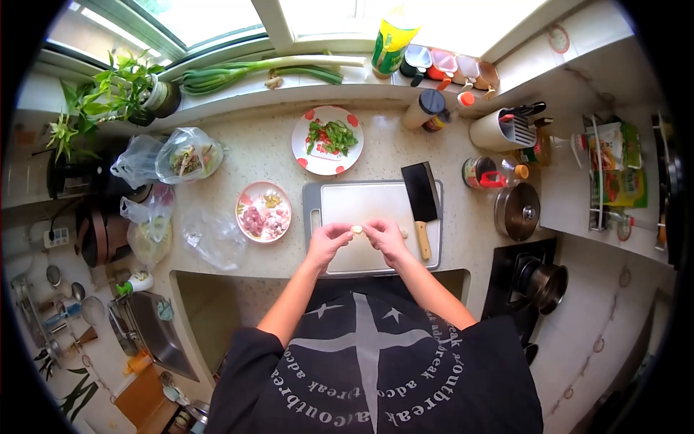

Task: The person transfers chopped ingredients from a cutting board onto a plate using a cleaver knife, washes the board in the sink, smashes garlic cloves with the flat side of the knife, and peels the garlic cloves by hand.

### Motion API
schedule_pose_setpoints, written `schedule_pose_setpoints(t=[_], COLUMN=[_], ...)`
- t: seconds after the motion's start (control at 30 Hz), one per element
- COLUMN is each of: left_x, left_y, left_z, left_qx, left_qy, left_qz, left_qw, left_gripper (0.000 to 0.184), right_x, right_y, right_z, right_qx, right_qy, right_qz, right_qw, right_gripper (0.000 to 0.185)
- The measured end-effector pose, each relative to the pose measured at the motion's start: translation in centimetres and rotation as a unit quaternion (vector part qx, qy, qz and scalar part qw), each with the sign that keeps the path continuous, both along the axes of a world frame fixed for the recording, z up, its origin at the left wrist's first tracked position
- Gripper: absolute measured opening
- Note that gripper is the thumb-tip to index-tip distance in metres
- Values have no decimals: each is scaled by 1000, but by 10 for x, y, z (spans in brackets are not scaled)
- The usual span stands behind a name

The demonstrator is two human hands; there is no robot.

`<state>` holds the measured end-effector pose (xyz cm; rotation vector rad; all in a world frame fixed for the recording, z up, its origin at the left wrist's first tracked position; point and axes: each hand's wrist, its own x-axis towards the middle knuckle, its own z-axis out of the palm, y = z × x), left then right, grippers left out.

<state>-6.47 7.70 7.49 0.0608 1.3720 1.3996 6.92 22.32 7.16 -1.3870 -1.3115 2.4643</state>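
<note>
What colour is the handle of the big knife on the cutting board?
The knife handle is light tan, best seen in the head view, the only one here.

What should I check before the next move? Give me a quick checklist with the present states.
1. Pale piece held at the fingertips of the left hand and right hand: ok.
2. Any skin left on that piece: cannot tell, too small.
3. Knife apart from both hands, handle toward the person: ok.
4. Cutting board free of loose items: not ok, the knife lies on its right side.
5. Meat bowl clear of the board, to its left: ok.
6. Plate of chopped greens clear of the board, beyond it: ok.
</note>
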Motion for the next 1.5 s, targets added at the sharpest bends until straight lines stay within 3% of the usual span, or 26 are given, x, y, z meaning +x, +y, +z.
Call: schedule_pose_setpoints(t=[0.33,0.43,0.47,0.53,0.63,0.83,1.2,1.5], left_x=[-2,-1,0,3,8,13,28,21], left_y=[1,2,3,3,3,3,8,15], left_z=[-2,-2,-2,-4,-2,-4,-8,3], left_qx=[-1,-11,-15,-22,-34,-50,-60,-36], left_qy=[42,62,72,92,121,147,214,198], left_qz=[-10,-4,-2,12,20,20,17,22], left_qw=[999,998,997,995,992,988,975,979], left_gripper=[23,22,22,22,21,20,20,20], right_x=[6,2,1,-3,-5,-5,4,-3], right_y=[-12,-14,-15,-16,-13,-12,-18,-10], right_z=[-10,-9,-7,3,23,28,-17,-5], right_qx=[-170,-27,136,448,506,494,291,171], right_qy=[42,-39,-29,-4,34,36,-19,18], right_qz=[-51,-26,-4,41,112,152,61,43], right_qw=[983,999,990,893,854,856,955,984], right_gripper=[14,12,11,9,8,7,17,17])
